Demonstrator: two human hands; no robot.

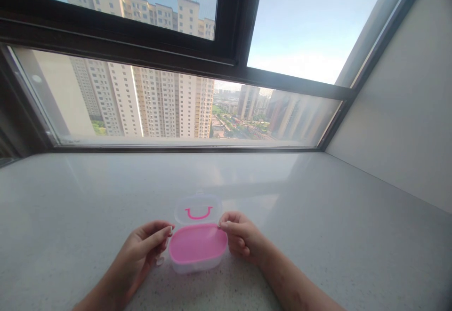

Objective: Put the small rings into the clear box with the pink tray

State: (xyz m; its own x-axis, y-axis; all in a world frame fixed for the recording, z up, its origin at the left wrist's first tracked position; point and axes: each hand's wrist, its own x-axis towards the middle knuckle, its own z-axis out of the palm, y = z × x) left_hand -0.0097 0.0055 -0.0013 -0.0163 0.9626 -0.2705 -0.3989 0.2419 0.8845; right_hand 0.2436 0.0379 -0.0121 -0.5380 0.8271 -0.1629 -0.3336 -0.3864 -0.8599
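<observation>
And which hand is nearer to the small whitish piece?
Left: the left hand is close beside the piece; the right hand is at the box's opposite end.

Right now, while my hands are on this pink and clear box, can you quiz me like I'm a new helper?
1. True or false: the clear lid with the pink handle lies between the pink oval piece and the window.
2. Fill the gap: your right hand's fingertips are at the ____ of the pink oval piece (rim or middle).
3. Which is nearest the small pale round piece? A) right hand; B) left hand; C) window.

Key: 1. True. 2. Rim. 3. B.
</observation>
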